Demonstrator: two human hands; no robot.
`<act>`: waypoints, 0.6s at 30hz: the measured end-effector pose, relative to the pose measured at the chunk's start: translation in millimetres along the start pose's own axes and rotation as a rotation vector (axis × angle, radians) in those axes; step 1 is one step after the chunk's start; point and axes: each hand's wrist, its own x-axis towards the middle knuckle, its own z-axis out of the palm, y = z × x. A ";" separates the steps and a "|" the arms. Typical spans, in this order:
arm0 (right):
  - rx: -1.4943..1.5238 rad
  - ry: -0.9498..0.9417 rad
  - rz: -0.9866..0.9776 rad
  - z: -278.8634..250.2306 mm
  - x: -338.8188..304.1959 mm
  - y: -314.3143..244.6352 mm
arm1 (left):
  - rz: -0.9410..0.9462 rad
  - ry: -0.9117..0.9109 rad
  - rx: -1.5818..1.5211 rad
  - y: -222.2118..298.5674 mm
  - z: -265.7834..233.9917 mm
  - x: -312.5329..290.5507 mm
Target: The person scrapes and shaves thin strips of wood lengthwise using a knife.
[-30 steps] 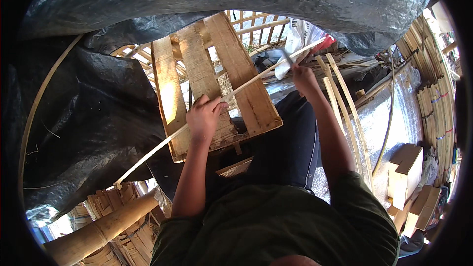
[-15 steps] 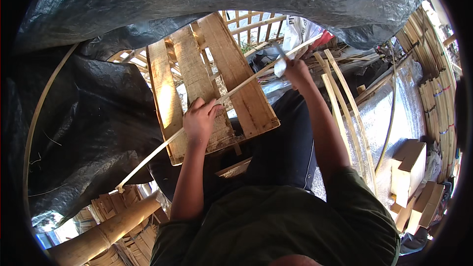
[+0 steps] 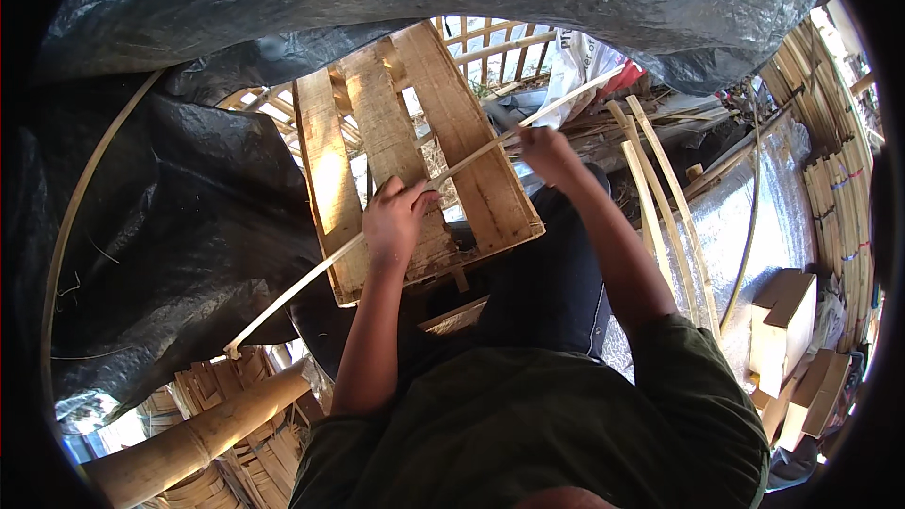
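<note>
A long, thin bamboo strip [image 3: 292, 290] lies slanting across a slatted wooden crate [image 3: 457, 118], its far end up to the right. My left hand [image 3: 392, 226] is closed around the strip over the crate's middle slat. My right hand [image 3: 550, 156] is closed on a knife beside the strip, past the crate's right edge. The knife's grey blade [image 3: 500, 114] points up and left, smeared by motion, and my fingers hide the handle. Whether the blade touches the strip, I cannot tell.
Several pale bamboo strips [image 3: 667, 212] stand beside my right arm. Black plastic sheeting [image 3: 179, 198] hangs at the left and overhead. A thick bamboo pole [image 3: 207, 434] lies at lower left. Cardboard boxes [image 3: 784, 320] and bundled strips [image 3: 839, 198] stand at the right.
My right hand and the knife have moved left and slightly nearer along the strip, toward my left hand. My left hand keeps its grip. The whole view has shifted slightly.
</note>
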 end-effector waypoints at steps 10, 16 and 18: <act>-0.104 -0.030 -0.152 -3.6 -6.1 7.0 | 0.013 -0.084 -0.035 1.4 -4.1 3.0; 0.068 0.021 0.251 -20.9 0.8 18.4 | 0.014 -0.157 -0.342 -21.9 -11.7 4.4; 0.019 0.052 0.235 -20.3 -3.9 18.9 | 0.064 -0.151 -0.243 -14.9 -30.6 4.8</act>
